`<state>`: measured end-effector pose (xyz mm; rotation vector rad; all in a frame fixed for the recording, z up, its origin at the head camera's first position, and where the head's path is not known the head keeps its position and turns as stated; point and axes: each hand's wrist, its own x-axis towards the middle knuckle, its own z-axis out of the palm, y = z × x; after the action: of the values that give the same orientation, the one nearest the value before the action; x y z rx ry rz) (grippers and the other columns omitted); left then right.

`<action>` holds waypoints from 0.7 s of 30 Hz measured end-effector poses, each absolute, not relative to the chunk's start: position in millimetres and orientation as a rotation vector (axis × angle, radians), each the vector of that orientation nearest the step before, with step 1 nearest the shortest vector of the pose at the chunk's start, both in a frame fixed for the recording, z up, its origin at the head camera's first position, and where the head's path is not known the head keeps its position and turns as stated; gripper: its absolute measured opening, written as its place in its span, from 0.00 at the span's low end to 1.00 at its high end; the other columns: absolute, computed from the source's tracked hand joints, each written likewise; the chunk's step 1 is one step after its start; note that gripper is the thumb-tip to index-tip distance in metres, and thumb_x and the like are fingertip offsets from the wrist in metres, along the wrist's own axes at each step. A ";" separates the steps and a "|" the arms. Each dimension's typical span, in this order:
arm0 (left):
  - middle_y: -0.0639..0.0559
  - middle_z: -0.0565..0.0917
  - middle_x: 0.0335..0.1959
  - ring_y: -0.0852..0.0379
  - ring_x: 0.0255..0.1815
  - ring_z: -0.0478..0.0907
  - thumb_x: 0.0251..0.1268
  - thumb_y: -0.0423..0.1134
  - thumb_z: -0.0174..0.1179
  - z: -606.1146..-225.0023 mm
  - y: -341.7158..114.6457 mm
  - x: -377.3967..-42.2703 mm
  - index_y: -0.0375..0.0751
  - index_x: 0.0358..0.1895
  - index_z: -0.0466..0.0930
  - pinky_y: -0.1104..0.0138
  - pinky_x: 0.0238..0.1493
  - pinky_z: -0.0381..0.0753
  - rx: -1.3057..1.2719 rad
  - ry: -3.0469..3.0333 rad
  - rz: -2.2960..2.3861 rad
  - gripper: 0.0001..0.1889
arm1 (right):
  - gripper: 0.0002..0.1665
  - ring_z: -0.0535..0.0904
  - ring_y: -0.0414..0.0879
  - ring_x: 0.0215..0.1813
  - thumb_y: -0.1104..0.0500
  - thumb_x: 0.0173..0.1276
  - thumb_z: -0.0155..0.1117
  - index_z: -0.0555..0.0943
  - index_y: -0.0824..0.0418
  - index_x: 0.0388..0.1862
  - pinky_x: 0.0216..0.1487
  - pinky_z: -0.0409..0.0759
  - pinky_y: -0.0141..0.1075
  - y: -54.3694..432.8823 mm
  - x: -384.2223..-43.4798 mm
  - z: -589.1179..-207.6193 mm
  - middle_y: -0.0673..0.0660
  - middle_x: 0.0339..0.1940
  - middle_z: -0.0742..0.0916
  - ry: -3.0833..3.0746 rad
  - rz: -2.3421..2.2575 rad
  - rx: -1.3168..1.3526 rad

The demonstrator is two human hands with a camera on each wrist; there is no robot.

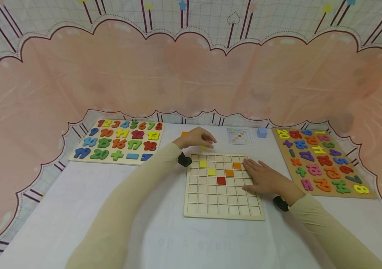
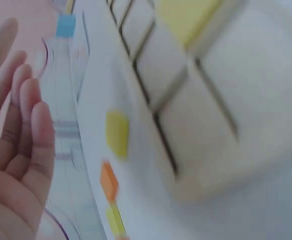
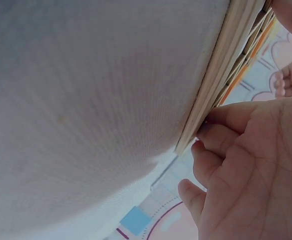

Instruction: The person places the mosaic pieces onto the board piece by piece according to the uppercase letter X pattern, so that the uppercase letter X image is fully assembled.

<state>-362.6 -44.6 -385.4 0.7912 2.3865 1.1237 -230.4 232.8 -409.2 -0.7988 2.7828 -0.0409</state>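
Note:
A wooden grid board point(image 1: 222, 211) lies on the white table. Set in its cells are a red tile point(image 1: 221, 181), two yellow tiles point(image 1: 212, 172) and two orange tiles point(image 1: 229, 173). Over the board's far edge hovers my left hand point(image 1: 196, 138), fingers loosely bent and nothing visible in them. Below it, loose on the table, are a yellow tile point(image 2: 116, 134), an orange tile point(image 2: 108, 181) and another yellow piece point(image 2: 115, 220). My right hand point(image 1: 268, 179) rests on the board's right side with fingers extended, fingertips at the edge point(image 3: 206, 80).
Behind the board lie a pattern card point(image 1: 240, 136) and a blue cube point(image 1: 262, 132). One number puzzle board point(image 1: 128, 151) is at the back left, another number board point(image 1: 323, 162) on the right. A patterned cloth point(image 1: 191, 82) hangs behind the table.

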 end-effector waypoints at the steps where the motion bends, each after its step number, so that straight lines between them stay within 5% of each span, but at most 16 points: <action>1: 0.46 0.84 0.41 0.57 0.41 0.78 0.57 0.37 0.66 -386.2 -49.4 -366.8 0.35 0.50 0.82 0.68 0.50 0.77 0.774 2.403 1.137 0.17 | 0.54 0.52 0.60 0.76 0.32 0.64 0.52 0.53 0.70 0.73 0.74 0.47 0.56 233.0 -230.5 -409.4 0.67 0.75 0.58 2.783 -0.042 -0.800; 21: 0.39 0.79 0.54 0.45 0.56 0.74 0.59 0.38 0.64 -411.5 -122.9 -401.9 0.36 0.55 0.78 0.56 0.60 0.73 0.213 2.690 1.292 0.20 | 0.54 0.52 0.61 0.76 0.32 0.64 0.52 0.53 0.70 0.73 0.73 0.48 0.56 233.2 -229.2 -408.4 0.67 0.75 0.59 2.784 -0.049 -0.817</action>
<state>-401.9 -122.9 -411.5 0.2127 2.6896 1.2919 -229.2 233.2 -408.4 -0.8168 2.7844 -0.0494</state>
